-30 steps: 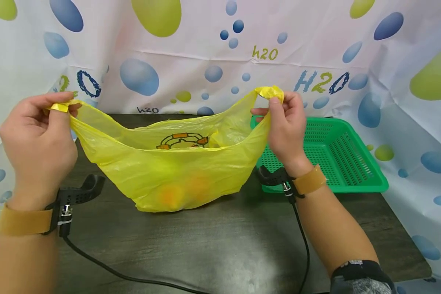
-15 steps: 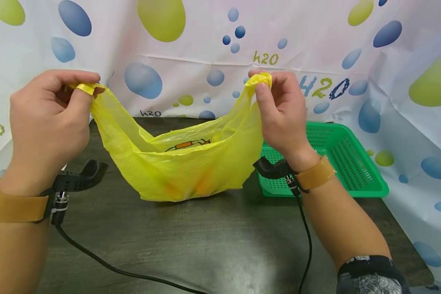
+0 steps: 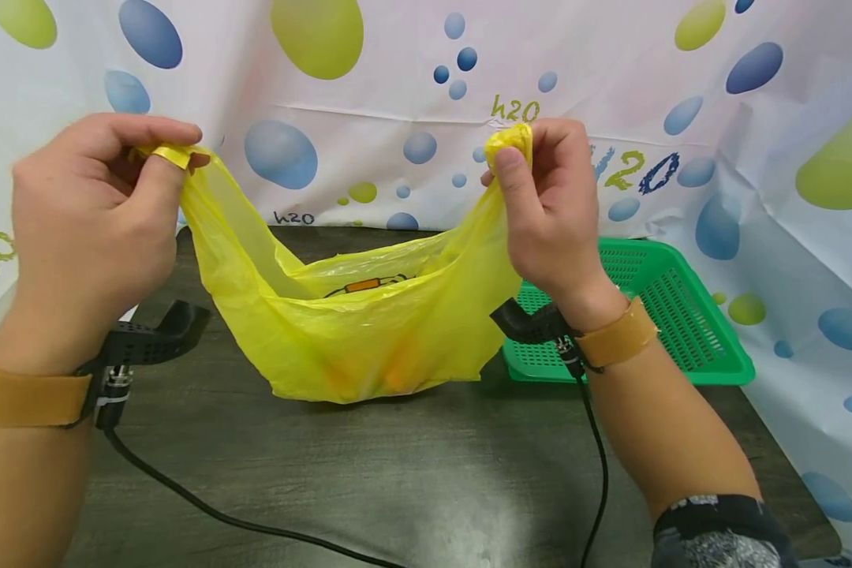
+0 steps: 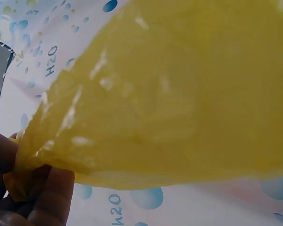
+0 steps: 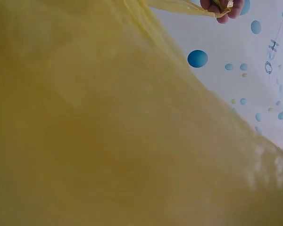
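Observation:
A yellow plastic bag (image 3: 369,331) hangs between the two hands, its mouth sagging wide in the head view. My left hand (image 3: 99,205) pinches one handle between thumb and fingers. The other handle is bunched in my right hand (image 3: 550,205), with the thumb pressed on it. Orange and yellowish shapes show blurred through the lower part of the bag; what they are is hidden by the plastic. A printed drawing with an orange band shows inside the mouth. In the left wrist view, fingers (image 4: 52,197) grip the gathered plastic, and the bag fills much of both wrist views.
A green plastic basket (image 3: 710,347) with slotted walls stands at the right of the dark wooden table (image 3: 369,481), partly behind my right arm. A black cable (image 3: 206,509) runs from the left wrist across the table. A patterned sheet (image 3: 412,71) covers the walls behind.
Both hands have risen, lifting the bag's handles higher and drawing them closer together. The bag's mouth has narrowed, and the right handle is more tightly bunched.

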{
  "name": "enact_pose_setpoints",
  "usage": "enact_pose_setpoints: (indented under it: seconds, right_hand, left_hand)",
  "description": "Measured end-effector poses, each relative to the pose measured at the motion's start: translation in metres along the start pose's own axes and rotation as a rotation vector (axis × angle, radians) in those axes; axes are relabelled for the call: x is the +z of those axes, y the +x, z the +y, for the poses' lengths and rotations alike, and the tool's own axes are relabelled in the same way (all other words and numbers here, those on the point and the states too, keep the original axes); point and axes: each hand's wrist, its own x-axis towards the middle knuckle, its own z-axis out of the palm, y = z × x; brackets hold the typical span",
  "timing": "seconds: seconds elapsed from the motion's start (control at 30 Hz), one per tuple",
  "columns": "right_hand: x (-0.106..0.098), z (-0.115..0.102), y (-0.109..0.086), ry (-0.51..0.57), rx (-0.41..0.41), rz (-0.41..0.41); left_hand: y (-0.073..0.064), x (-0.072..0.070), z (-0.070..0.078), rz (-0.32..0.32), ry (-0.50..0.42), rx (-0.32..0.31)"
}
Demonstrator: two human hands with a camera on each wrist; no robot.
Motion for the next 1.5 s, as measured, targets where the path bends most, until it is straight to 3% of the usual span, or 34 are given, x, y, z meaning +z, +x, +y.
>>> enact_pose_setpoints:
  seconds: [0.2,0.43,0.6,0.73,0.87,0.97,1.17,1.5]
  right_hand:
    - [0.003,0.005,-0.004,-0.005,-0.031,-0.078]
    - [0.009,0.003,-0.011,0.01,0.032,-0.098]
    - [0.008,0.007,-0.018,0.034,0.045,-0.112]
    - [0.007,0.011,-0.022,0.114,0.088,-0.112]
    - [0.006,0.015,-0.023,0.144,0.115,-0.137]
    - [0.007,0.018,-0.024,0.104,0.101,-0.18]
    - [0.01,0.024,-0.029,0.065,0.071,-0.206]
    - [0.013,0.033,-0.04,0.15,0.149,-0.085]
  left_hand:
    - [-0.007,0.0,0.002,-0.04,0.046,0.018]
    - [-0.014,0.003,0.001,-0.094,0.071,0.029]
    - [-0.018,0.005,0.001,-0.179,0.098,0.108]
    - [-0.017,0.003,0.002,-0.241,0.131,0.184]
    - [-0.016,0.002,0.003,-0.288,0.08,0.221]
    - [-0.016,0.003,0.002,-0.322,0.024,0.197]
    - [-0.022,0.008,-0.001,-0.277,-0.06,0.164]
    - [-0.028,0.013,-0.007,-0.184,-0.079,0.164]
